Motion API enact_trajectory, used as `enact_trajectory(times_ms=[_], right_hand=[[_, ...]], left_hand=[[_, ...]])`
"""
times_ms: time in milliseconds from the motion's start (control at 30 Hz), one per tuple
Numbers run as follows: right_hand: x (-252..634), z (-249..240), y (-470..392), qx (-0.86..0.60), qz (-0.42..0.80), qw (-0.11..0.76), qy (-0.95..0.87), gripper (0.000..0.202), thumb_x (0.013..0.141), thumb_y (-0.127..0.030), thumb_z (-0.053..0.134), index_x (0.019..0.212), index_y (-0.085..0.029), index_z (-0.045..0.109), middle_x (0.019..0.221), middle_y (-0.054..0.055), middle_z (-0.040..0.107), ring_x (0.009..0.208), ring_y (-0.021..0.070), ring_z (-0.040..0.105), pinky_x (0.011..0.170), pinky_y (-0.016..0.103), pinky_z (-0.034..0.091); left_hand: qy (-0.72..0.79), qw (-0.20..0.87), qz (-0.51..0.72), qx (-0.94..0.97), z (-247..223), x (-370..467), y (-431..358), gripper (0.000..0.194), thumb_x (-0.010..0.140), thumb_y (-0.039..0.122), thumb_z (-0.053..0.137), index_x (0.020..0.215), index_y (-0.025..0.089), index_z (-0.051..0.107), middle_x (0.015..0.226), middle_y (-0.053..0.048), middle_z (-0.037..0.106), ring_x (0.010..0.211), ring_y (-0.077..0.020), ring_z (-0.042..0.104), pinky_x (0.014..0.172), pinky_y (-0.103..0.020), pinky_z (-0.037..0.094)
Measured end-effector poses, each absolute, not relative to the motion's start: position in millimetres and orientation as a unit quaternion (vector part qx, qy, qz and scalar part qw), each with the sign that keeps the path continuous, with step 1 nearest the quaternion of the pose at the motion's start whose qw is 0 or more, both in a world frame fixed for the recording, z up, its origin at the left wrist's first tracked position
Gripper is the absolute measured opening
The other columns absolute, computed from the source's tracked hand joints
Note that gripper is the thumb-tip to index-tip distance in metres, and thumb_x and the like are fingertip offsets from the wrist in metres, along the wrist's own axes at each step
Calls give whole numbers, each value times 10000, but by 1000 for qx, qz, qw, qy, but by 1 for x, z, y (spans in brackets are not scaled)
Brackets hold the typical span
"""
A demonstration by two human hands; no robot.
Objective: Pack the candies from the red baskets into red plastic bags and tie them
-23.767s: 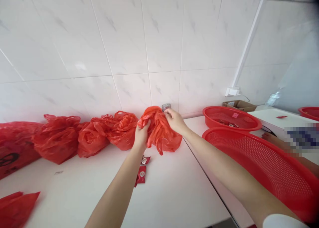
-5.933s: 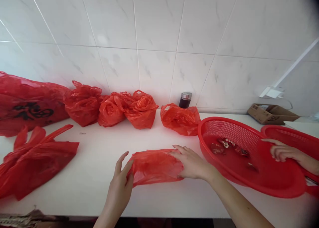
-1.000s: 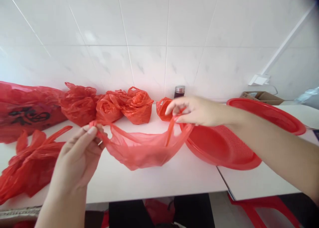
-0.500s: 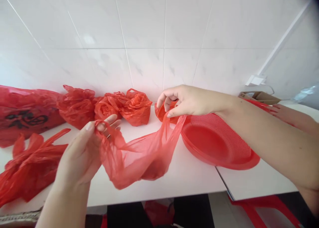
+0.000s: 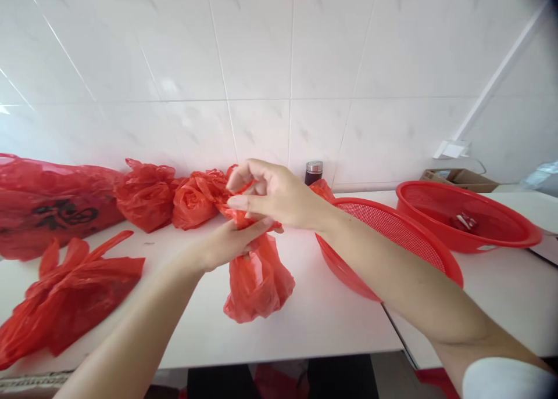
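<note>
A thin red plastic bag (image 5: 260, 283) hangs just above the white table, its lower part rounded by something inside that I cannot make out. My left hand (image 5: 226, 242) is closed around the gathered neck of this bag. Directly above it, my right hand (image 5: 272, 196) has its fingers curled at the top of the bag, pinching the plastic there; the fingertips partly hide it. Behind my hands stand several filled red bags, among them a knotted one (image 5: 194, 198) and a taller one (image 5: 146, 193).
A red mesh basket (image 5: 349, 271) lies under my right forearm, and a red basin (image 5: 473, 245) with small items stands further right. Left are a large printed red bag (image 5: 26, 236) and loose red bags (image 5: 87, 294). A jar (image 5: 314, 172) and cardboard box (image 5: 462, 179) stand near the wall.
Stretched between my hands before, the bag now hangs bunched from its neck. Both hands have come together at the middle. The co-worker's hand at right is gone, and a basin shows there.
</note>
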State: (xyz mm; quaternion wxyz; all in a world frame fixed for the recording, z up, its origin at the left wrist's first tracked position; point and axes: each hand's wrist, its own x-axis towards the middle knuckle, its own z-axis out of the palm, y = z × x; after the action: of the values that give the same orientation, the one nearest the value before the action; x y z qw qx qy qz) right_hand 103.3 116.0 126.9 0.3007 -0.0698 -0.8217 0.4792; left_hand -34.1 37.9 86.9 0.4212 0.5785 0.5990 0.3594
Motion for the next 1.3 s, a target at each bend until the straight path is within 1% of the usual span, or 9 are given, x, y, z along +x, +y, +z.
enact_trajectory(times_ms=[167,300,433,733,900,1033,1133,1233,1300], right_hand=[[115,63,133,-144,569,283,-758,364,802,-431,659,1074,-227,531,1043,43,592,876,142,606,777,329,526],[114,-17,115,-178,554,198,-789,641,666,-384,791,1227,-268,503,1186,61,585,1064,222,564,859,375,492],[113,-60,100,-256,525,188,-790,411,726,-278,717,1112,-235,582,983,35,655,870,203,614,726,342,501],[120,-14,98,-216,443,251,-833,157,722,-196,623,872,-216,582,826,1,598,703,140,567,611,264,452],[128,-14,115,-243,505,200,-804,165,826,-263,531,982,-222,564,857,19,632,648,138,595,515,242,440],[139,-29,128,-354,343,188,-850,148,799,-242,573,944,-222,592,857,37,658,735,185,605,610,297,431],[142,-29,125,-353,342,158,-856,360,787,-248,613,1145,-251,569,1094,88,640,914,237,614,729,358,454],[137,-10,114,-272,420,256,-827,474,838,-282,586,1295,-292,457,1320,82,519,1131,221,537,874,373,454],[131,8,109,-219,465,341,-787,437,882,-301,541,1303,-298,423,1295,63,524,1124,174,537,897,350,459]], left_hand=[[557,470,462,504,78,-45,39,366,857,525,514,813,177,620,504,64,307,472,-81,263,459,-208,326],[520,464,518,497,77,-47,39,307,866,471,530,889,182,631,488,70,293,454,-74,248,424,-182,275],[494,445,592,455,75,-60,34,305,825,453,600,945,180,665,485,73,306,427,-59,244,393,-165,267],[519,382,718,264,30,-116,33,319,721,419,716,899,156,689,546,40,575,390,-57,456,392,-153,394],[552,420,672,260,30,-112,28,343,756,450,677,959,174,686,472,55,514,388,-78,483,405,-164,425],[527,411,657,349,48,-95,25,359,793,460,641,1007,175,687,510,40,528,446,-84,486,482,-184,471],[560,406,571,442,59,-73,28,372,805,497,613,1035,211,680,720,-8,638,628,-119,570,542,-188,479],[597,401,480,502,66,-52,35,342,811,514,592,926,205,684,758,-19,632,757,-161,590,595,-215,483],[587,409,458,527,68,-43,40,322,818,506,583,792,193,651,634,8,549,630,-137,536,549,-221,456]])
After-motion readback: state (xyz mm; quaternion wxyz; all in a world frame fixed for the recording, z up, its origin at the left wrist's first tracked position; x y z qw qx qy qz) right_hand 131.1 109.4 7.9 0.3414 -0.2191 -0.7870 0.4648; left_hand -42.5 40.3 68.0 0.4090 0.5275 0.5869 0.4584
